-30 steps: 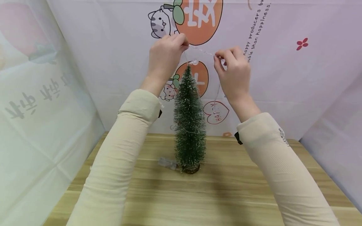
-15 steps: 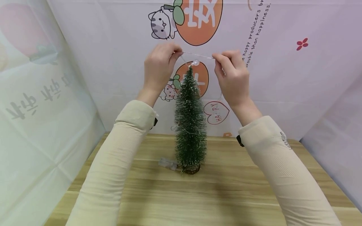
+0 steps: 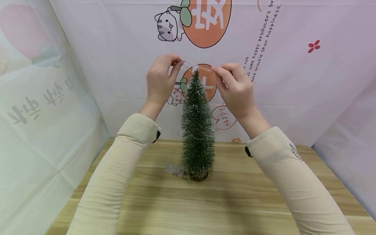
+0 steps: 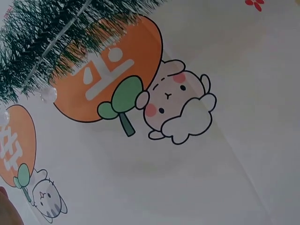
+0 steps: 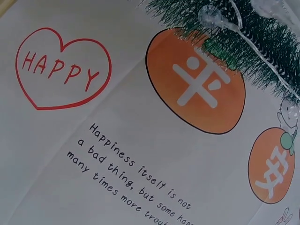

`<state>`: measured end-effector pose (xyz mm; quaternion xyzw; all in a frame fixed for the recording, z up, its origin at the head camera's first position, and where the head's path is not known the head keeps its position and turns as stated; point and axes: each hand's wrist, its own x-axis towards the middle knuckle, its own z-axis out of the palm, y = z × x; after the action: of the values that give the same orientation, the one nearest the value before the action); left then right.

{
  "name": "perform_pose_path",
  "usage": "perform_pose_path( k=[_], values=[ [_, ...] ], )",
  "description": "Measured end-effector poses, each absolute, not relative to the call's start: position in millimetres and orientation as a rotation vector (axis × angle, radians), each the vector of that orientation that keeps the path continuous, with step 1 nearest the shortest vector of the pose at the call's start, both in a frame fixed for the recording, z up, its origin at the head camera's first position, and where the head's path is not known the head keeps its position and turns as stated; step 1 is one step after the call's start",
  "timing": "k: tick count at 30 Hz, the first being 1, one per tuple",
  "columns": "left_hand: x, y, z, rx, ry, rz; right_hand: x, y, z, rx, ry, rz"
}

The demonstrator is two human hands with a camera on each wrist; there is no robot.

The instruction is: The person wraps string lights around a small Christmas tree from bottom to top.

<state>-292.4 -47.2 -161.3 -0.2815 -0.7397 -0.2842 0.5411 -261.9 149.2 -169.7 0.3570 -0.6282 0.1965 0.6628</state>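
A small frosted Christmas tree (image 3: 197,130) stands upright on the table, wound with clear string lights (image 3: 205,68). Left of the treetop, my left hand (image 3: 161,80) pinches the lights' thin wire between thumb and fingertips. On the other side, my right hand (image 3: 236,89) pinches the same wire, so a stretch spans the tip. One clear bulb (image 3: 195,68) sits right at the tip. In the right wrist view another bulb (image 5: 209,17) hangs against the branches, and the left wrist view has a bulb (image 4: 48,94) beside the tree. The wire behind the tree is hidden.
A clear plastic battery box (image 3: 174,170) lies on the wooden table (image 3: 182,209), left of the tree's base (image 3: 199,176). Behind rises a printed white backdrop (image 3: 282,94) with cartoon drawings, and a white sheet (image 3: 38,147) hangs at the left.
Both hands have come down toward the treetop, the left also shifting slightly left. The stretched wire now sits lower, close around the tip, and the bulb there has moved slightly left.
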Motion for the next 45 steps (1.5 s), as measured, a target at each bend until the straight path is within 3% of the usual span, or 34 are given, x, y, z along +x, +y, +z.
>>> perform_pose_path(
  k=[15, 31, 45],
  values=[
    [-294, -52, -197, -0.686, -1.701, -0.725, -258, 146, -190, 0.931, -1.413, 0.375],
    [-298, -70, -234, -0.874, -1.645, -0.333, -261, 156, -226, 1.023, -1.472, 0.340],
    [-300, -66, -243, -0.919, -1.506, -0.143, -264, 176, -254, 0.979, -1.567, 0.364]
  ],
)
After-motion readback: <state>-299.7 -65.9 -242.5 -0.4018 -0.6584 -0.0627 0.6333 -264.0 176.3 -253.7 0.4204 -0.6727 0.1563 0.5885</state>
